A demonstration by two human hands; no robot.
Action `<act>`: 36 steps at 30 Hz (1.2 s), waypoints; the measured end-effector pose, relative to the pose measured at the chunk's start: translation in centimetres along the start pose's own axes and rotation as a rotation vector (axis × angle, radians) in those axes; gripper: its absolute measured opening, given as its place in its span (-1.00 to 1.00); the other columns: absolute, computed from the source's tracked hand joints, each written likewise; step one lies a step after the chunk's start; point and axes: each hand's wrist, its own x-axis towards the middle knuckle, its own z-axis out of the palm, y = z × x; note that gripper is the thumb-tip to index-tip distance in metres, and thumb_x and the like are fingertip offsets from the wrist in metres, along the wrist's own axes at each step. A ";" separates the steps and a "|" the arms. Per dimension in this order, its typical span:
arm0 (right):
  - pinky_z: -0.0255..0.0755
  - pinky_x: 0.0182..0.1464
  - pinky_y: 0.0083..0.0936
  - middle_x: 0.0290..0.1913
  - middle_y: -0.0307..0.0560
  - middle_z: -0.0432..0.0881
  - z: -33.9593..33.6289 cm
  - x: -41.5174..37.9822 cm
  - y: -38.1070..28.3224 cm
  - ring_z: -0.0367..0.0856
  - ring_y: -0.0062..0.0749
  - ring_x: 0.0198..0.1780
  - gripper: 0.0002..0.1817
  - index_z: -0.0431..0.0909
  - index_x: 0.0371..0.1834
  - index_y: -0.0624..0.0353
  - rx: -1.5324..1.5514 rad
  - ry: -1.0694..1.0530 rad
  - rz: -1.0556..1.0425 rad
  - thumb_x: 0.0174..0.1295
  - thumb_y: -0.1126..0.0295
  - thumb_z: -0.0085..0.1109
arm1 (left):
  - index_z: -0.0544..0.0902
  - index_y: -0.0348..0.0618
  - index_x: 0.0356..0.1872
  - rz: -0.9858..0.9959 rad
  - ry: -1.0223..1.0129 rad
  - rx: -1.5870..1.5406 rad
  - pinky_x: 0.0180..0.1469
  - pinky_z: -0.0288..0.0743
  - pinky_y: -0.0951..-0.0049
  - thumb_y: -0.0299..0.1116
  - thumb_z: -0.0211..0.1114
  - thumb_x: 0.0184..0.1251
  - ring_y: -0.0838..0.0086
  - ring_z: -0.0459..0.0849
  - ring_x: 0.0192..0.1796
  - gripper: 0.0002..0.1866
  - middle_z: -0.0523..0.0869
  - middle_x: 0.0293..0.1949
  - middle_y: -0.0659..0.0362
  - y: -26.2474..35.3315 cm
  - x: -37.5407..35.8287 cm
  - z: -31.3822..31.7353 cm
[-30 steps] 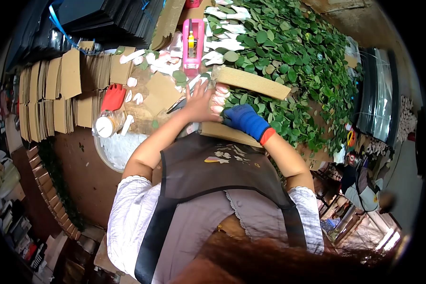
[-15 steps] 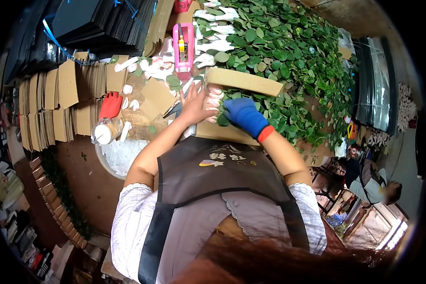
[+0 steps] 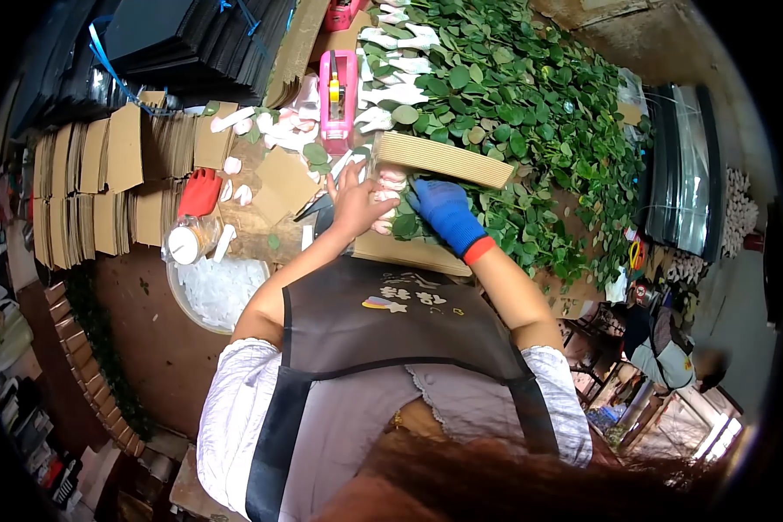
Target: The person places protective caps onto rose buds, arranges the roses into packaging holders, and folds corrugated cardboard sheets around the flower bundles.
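Note:
My bare left hand [image 3: 357, 207] lies with its fingers spread on the left side of a column of pale pink roses [image 3: 390, 184], its thumb touching the blooms. On their right, my right hand [image 3: 445, 209] wears a blue knitted glove with a red cuff. Its fingers are drawn together among the rose leaves [image 3: 406, 225]; what they hold is hidden. Ribbed cardboard [image 3: 448, 160] stands up just beyond both hands. More cardboard [image 3: 409, 253] lies below them, against the dark apron.
Leafy stems [image 3: 531, 113] cover the table's right side. A pink tape dispenser [image 3: 337, 104] stands beyond my left hand. Leftward are a red glove [image 3: 201, 192], a lidded jar [image 3: 185, 244] and cardboard stacks [image 3: 104, 165]. Another person [image 3: 665, 352] is at far right.
My right hand has shifted slightly left, its fingers now pointing more upward beside the roses. My left hand remains on the blooms with its fingers a little closer together. The view has tilted slightly.

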 end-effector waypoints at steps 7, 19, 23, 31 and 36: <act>0.54 -0.22 -0.02 -0.27 0.03 0.74 1.0 0.9 0.3 0.71 0.04 -0.26 -0.63 0.59 -0.09 -0.03 0.097 0.095 -0.066 0.37 -0.08 0.10 | 0.46 -0.05 0.33 0.011 -0.035 0.003 0.53 -0.46 -0.32 0.15 0.57 0.02 -0.05 0.11 0.57 -0.13 0.34 0.43 -0.14 -0.2 0.0 -0.1; 0.55 0.04 -0.05 -0.11 0.08 0.75 -4.4 -1.7 -2.4 0.72 0.02 -0.05 -0.61 0.66 -0.02 -0.01 0.347 0.158 0.148 0.31 -0.02 0.11 | 0.84 0.04 -0.14 -0.015 0.093 0.023 0.52 -0.44 -0.34 0.13 0.57 -0.03 0.02 0.11 0.53 -0.50 0.37 0.40 -0.01 0.2 2.1 1.4; 0.54 0.00 -0.07 -0.10 0.06 0.75 -2.6 -1.5 -1.4 0.72 0.01 -0.05 -0.60 0.65 -0.04 0.01 0.270 0.197 0.119 0.31 -0.04 0.11 | 0.83 0.01 -0.11 0.014 0.089 0.013 0.50 -0.33 -0.34 0.13 0.56 0.00 -0.10 0.16 0.51 -0.49 0.38 0.38 -0.26 0.3 1.7 1.0; 0.57 -0.01 -0.09 -0.09 0.10 0.76 -3.1 0.0 -1.6 0.74 -0.01 -0.08 -0.58 0.67 -0.03 0.06 0.094 0.010 0.117 0.34 -0.02 0.09 | 0.86 0.03 -0.21 0.020 0.095 -0.005 0.55 -0.42 -0.28 0.03 0.61 -0.03 -0.02 0.12 0.57 -0.59 0.42 0.43 -0.01 0.2 1.7 1.2; 0.60 0.04 -0.08 -0.02 0.18 0.75 -3.4 1.8 -2.8 0.76 0.02 -0.04 -0.61 0.72 0.02 0.08 0.000 -0.026 0.082 0.39 0.08 0.03 | 0.86 0.05 -0.19 0.008 0.044 -0.020 0.55 -0.43 -0.29 0.02 0.60 0.00 -0.04 0.09 0.58 -0.60 0.38 0.45 -0.03 0.4 1.9 0.7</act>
